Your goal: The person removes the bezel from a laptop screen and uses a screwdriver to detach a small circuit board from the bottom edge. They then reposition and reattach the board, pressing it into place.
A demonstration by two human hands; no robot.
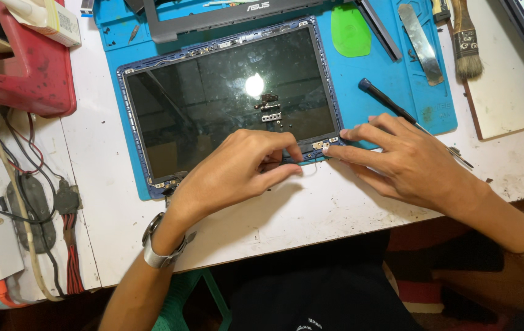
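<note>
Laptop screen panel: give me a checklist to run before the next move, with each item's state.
1. Screen panel lies flat on the blue mat: ok.
2. Left hand on the panel's bottom edge, fingertips at the corner bracket: ok.
3. Right hand fingertips at the same bracket: ok.
4. Screwdriver within reach, lying on the mat behind the right hand: ok.
5. Loose hinge parts resting on the glass, scratch risk: not ok.
6. Bracket screws removed: cannot tell, fingers hide them.
</note>
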